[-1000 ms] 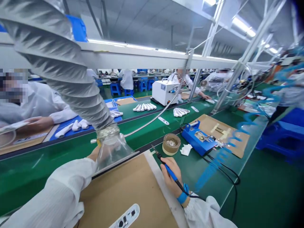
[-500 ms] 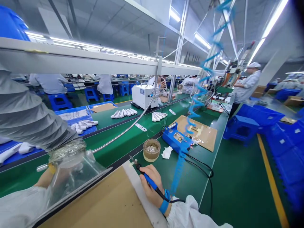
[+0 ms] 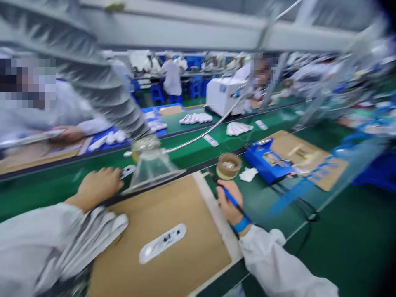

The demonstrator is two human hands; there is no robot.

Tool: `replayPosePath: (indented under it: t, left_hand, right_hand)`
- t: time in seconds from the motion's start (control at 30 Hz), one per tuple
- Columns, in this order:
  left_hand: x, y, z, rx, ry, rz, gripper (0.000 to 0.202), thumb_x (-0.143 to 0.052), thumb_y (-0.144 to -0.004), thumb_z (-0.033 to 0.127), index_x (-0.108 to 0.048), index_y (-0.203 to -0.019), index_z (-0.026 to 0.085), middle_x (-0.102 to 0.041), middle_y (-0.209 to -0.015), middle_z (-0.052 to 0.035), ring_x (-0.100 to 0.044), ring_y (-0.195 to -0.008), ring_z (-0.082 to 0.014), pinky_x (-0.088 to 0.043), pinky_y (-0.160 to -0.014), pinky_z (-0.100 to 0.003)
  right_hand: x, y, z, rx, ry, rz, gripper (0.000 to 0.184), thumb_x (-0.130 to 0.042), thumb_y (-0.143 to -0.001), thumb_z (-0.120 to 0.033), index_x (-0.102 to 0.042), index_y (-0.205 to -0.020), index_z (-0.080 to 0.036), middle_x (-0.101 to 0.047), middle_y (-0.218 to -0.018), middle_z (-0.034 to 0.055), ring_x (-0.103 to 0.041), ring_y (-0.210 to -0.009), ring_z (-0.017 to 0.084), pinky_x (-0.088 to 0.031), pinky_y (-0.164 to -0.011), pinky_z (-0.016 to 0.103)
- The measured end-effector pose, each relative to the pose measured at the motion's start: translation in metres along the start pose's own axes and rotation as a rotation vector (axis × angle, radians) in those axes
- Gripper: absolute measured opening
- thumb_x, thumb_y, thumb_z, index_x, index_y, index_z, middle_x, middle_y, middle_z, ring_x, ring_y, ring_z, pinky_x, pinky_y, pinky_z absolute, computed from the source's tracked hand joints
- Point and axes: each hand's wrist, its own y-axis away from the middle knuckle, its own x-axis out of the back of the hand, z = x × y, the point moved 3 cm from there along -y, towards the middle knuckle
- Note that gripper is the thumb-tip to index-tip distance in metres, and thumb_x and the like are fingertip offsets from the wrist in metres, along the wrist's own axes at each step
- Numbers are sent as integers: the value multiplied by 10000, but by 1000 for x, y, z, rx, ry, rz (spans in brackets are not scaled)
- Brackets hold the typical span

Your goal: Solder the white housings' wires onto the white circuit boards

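Observation:
My right hand (image 3: 230, 200) is closed round the blue handle of a soldering iron (image 3: 232, 199), its tip pointing up and left toward a round tip-cleaning pot (image 3: 229, 166). A blue strap circles that wrist. At the belt on the left, my left hand (image 3: 100, 185) has its fingers curled over the end of a white oval panel (image 3: 127, 171); blur softens the grip. Another white oval panel (image 3: 162, 243) with dark spots lies on the brown board (image 3: 198, 218) between my arms. Several long white shells (image 3: 107, 227) lie fanned beside my left forearm.
A clear hood (image 3: 151, 165) on a grey duct stands behind the board. Right of the pot are a crumpled white tissue (image 3: 248, 174) and a blue soldering stand (image 3: 266, 161) with black cables. Green belt (image 3: 182, 150) crosses behind; a co-worker (image 3: 62, 107) sits at left.
The view has swung left and down, bringing the panel on the board into sight. My left hand has come out from behind the hood to a panel at the belt. My right hand keeps the soldering iron.

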Motion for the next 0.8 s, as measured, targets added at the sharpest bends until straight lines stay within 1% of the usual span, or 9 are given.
replayPosePath:
  t: [0.07, 0.13, 0.2, 0.3, 0.4, 0.5, 0.63, 0.7, 0.8]
  left_hand:
    - [-16, 38, -16, 32, -86, -149, 231, -512, -986, 182, -725, -1016, 97, -773, -1020, -177, -744, -1025, -331, -523, -853, -381]
    - [-23, 71, -17, 24, -125, -261, 242, -529, -996, 228, -732, -1064, 114, -769, -1074, -177, -729, -1098, -354, -530, -875, -402]
    - [-22, 98, -1, -27, -104, -325, 252, -557, -995, 270, -737, -1105, 132, -762, -1080, -173, -719, -1111, -376, -543, -887, -440]
    - [-14, 124, 46, -164, 47, -302, 283, -587, -990, 286, -730, -1201, 163, -754, -1126, -157, -719, -1085, -353, -547, -932, -460]
    - [-16, 136, 94, -309, 213, -262, 322, -586, -1005, 254, -704, -1290, 165, -746, -1117, -137, -717, -1077, -318, -542, -956, -441]
    - [-28, 136, 121, -380, 328, -271, 301, -592, -1019, 241, -700, -1285, 150, -736, -1179, -141, -710, -1098, -312, -540, -958, -438]
    - [-39, 136, 123, -372, 447, -279, 342, -473, -1097, 239, -673, -1369, 179, -719, -1266, -130, -704, -1115, -283, -530, -977, -429]
    - [-41, 141, 121, -341, 513, -287, 371, -427, -1136, 293, -657, -1409, 192, -708, -1315, -128, -691, -1156, -292, -523, -1015, -455]
    - [-40, 154, 123, -263, 602, -264, 459, -548, -1112, 459, -600, -1489, 201, -672, -1415, -138, -648, -1255, -331, -499, -1098, -506]
  right_hand:
    - [2, 4, 7, -36, -27, -22, 175, -622, -1058, -293, -774, -1106, -221, -775, -1013, 96, -745, -963, 245, -616, -918, 417]
    - [2, 5, 13, -54, -50, -25, 162, -644, -1042, -288, -761, -1116, -205, -772, -1036, 109, -733, -978, 255, -597, -925, 428]
    - [4, 6, 13, 4, -4, 6, 162, -659, -1031, -300, -752, -1119, -200, -773, -1013, 102, -737, -946, 253, -594, -895, 418]
    - [5, 6, 6, 78, 61, 15, 172, -631, -1043, -310, -737, -1107, -191, -771, -974, 100, -742, -902, 252, -594, -865, 418]
    - [4, 6, 1, 96, 73, -13, 169, -610, -1053, -299, -726, -1107, -188, -768, -972, 101, -744, -910, 252, -595, -860, 416]
    - [4, 7, 0, 105, 82, -40, 165, -608, -1054, -295, -725, -1114, -196, -770, -984, 98, -743, -917, 253, -597, -868, 418]
    - [5, 7, 2, 98, 101, -14, 183, -603, -1057, -324, -723, -1105, -195, -767, -975, 104, -743, -904, 254, -598, -857, 419]
    - [5, 7, 2, 124, 91, 2, 164, -618, -1052, -297, -725, -1112, -189, -770, -974, 105, -742, -901, 249, -595, -842, 404]
    - [5, 7, 1, 142, 78, -14, 139, -638, -1041, -246, -732, -1124, -186, -779, -995, 106, -744, -911, 245, -595, -841, 392]
